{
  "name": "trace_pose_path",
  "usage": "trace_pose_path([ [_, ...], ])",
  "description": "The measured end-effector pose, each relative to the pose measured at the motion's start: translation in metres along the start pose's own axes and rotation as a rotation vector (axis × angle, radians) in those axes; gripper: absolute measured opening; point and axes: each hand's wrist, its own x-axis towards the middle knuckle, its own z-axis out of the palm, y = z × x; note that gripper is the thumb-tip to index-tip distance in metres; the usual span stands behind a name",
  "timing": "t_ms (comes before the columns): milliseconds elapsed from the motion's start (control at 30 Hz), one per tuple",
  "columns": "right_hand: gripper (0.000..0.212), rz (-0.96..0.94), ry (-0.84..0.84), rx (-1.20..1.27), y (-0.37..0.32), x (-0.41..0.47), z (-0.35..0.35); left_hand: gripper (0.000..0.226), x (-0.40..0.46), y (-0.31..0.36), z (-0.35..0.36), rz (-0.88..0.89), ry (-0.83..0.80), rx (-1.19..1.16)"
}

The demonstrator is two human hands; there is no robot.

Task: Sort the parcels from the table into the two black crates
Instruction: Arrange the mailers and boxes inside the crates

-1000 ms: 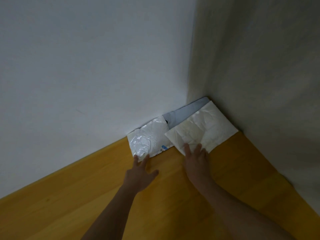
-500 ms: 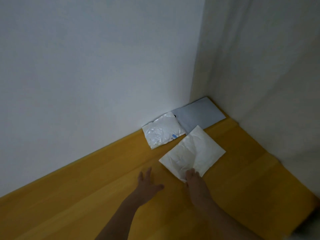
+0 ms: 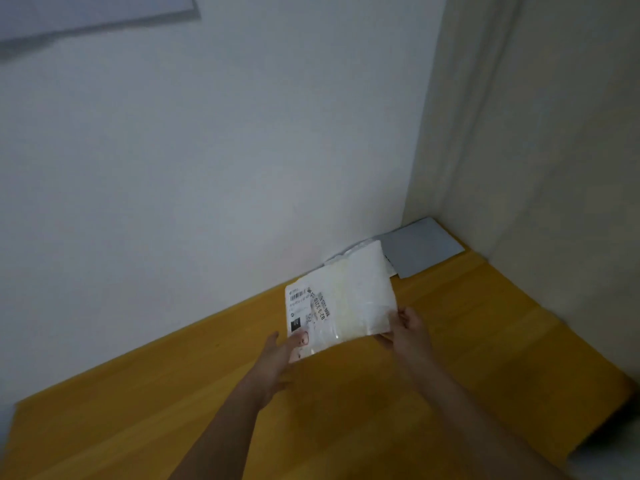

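At six o'clock, nearest the camera, two bare forearms reaching up over the yellow wooden table (image 3: 145,424)

Just beyond, at centre, left hand (image 3: 277,358) under the near-left corner of the white parcel (image 3: 346,303), thumb laid over the printed side and pinching it, other fingers hidden beneath

Toward four o'clock of that parcel, right hand (image 3: 410,329) gripping its right-hand edge, thumb on top, fingers curled under

White parcel held between both hands, lifted off the table and tilted, shipping label (image 3: 308,306) with barcode and black print turned up on its left half, print too blurred to read in full

Farther off, toward one o'clock, second white parcel (image 3: 337,258) mostly hidden behind the held one, only a sliver showing by the wall; whether touching it, could not tell

Beyond that, in the far corner, flat grey parcel (image 3: 420,249) lying on the table against the white wall (image 3: 207,168) and beside the pale curtain (image 3: 554,168)

No crates seen anywhere in view
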Motion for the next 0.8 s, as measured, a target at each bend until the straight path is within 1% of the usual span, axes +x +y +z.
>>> trace_pose_path([
  [100,0.016,0.018,0.019,0.030,-0.022,-0.003,-0.006,0.079,-0.017,0.015,-0.001,0.023,-0.038,-0.138],
  [200,0.012,0.025,0.030,0.083,-0.042,-0.001,-0.012,0.080,-0.030,0.026,0.003,0.070,-0.028,-0.182],
  [300,0.018,0.035,0.030,0.165,-0.059,0.002,-0.021,0.077,-0.039,0.036,0.008,0.105,-0.003,-0.242],
  [367,0.021,0.044,0.020,0.218,-0.065,0.006,-0.030,0.074,-0.042,0.041,0.010,0.125,-0.002,-0.234],
  [400,0.022,0.051,0.015,0.241,-0.068,0.009,-0.034,0.070,-0.042,0.043,0.010,0.133,-0.005,-0.217],
  [500,0.024,0.069,0.004,0.293,-0.075,0.015,-0.045,0.047,-0.047,0.046,0.013,0.153,-0.065,-0.167],
  [567,0.024,0.086,-0.030,0.294,-0.076,0.015,-0.048,0.039,-0.054,0.048,0.016,0.169,-0.093,-0.212],
  [600,0.024,0.104,-0.046,0.274,-0.075,0.016,-0.050,0.039,-0.058,0.050,0.016,0.193,-0.080,-0.246],
  [633,0.022,0.124,-0.058,0.221,-0.073,0.015,-0.051,0.040,-0.060,0.052,0.015,0.230,-0.034,-0.281],
  [667,0.021,0.134,-0.048,0.113,-0.070,0.017,-0.052,0.041,-0.064,0.055,0.014,0.276,0.037,-0.311],
  [700,0.025,0.130,-0.028,-0.044,-0.068,0.018,-0.054,0.041,-0.067,0.059,0.012,0.329,0.117,-0.312],
  [767,0.047,0.075,0.004,-0.344,-0.063,0.020,-0.058,0.039,-0.075,0.068,0.009,0.450,0.252,-0.222],
  [800,0.058,0.022,-0.018,-0.411,-0.062,0.019,-0.058,0.037,-0.080,0.073,0.007,0.511,0.283,-0.146],
])
